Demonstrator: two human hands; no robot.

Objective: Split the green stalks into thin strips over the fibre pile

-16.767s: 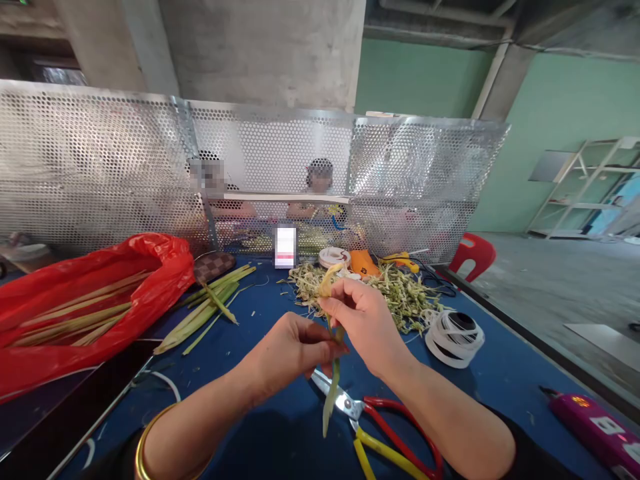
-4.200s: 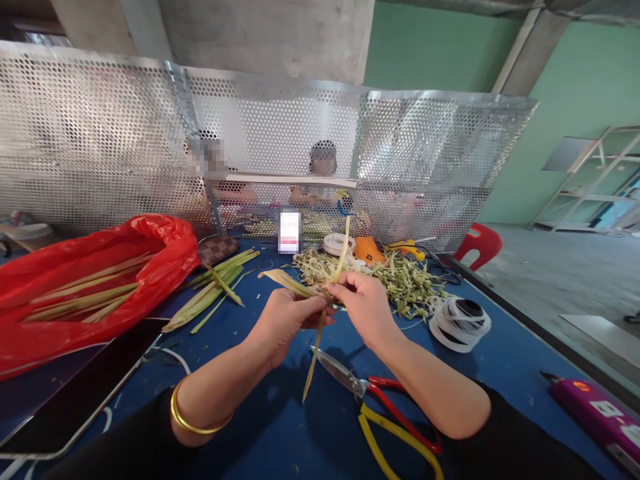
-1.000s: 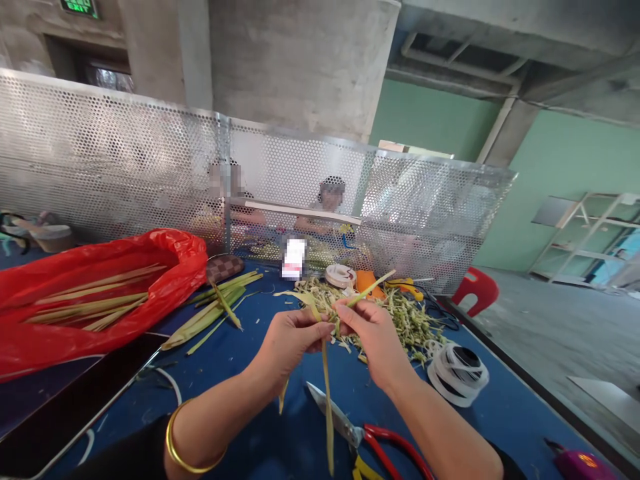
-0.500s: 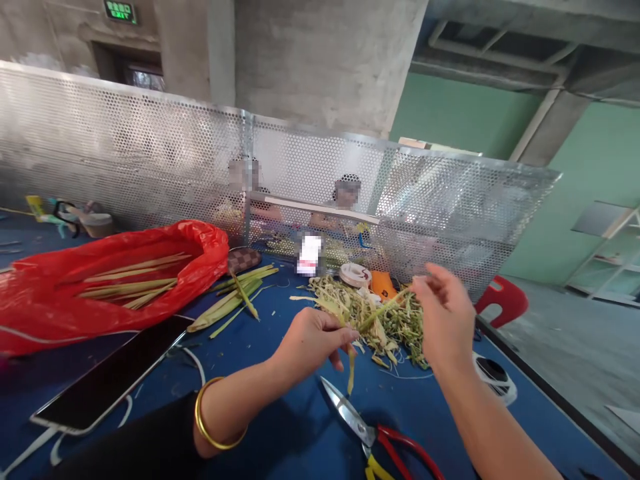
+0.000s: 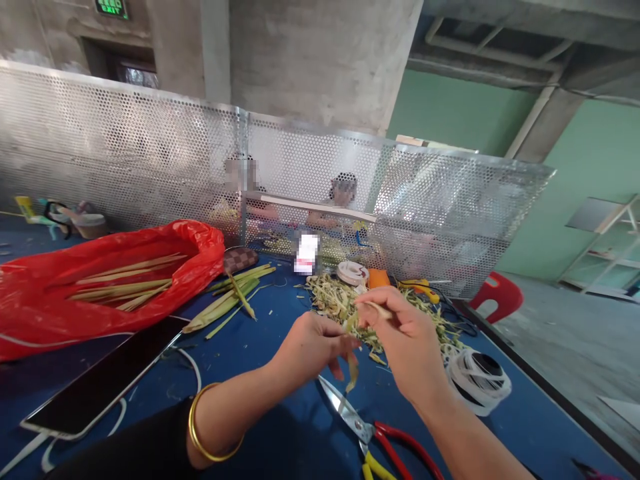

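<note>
My left hand (image 5: 317,343) pinches a pale green plant strip (image 5: 353,373) whose end hangs below the fingers. Close beside it on the right, my right hand (image 5: 403,333) has its fingers closed on a piece of the same leafy material. Behind both hands lies a heap of green and straw-coloured shreds (image 5: 327,295). Below them, scissors (image 5: 353,420) rest on the blue table with their blades pointing up and left. Long leaf pieces (image 5: 220,307) lie to the left, beside a red plastic bag (image 5: 200,250) with more stalks inside.
A dark tablet (image 5: 107,380) with white cables lies at left. White cord (image 5: 477,380) is coiled at right, near a yellow-handled tool (image 5: 423,289). A tape roll (image 5: 353,273) and lit phone (image 5: 307,253) stand before a perforated metal screen (image 5: 310,153), with two people behind it.
My right hand has moved left and down, close to my left hand, uncovering the yellow-handled tool and more of the cord coil. My left hand stays nearly in place. The view has shifted slightly.
</note>
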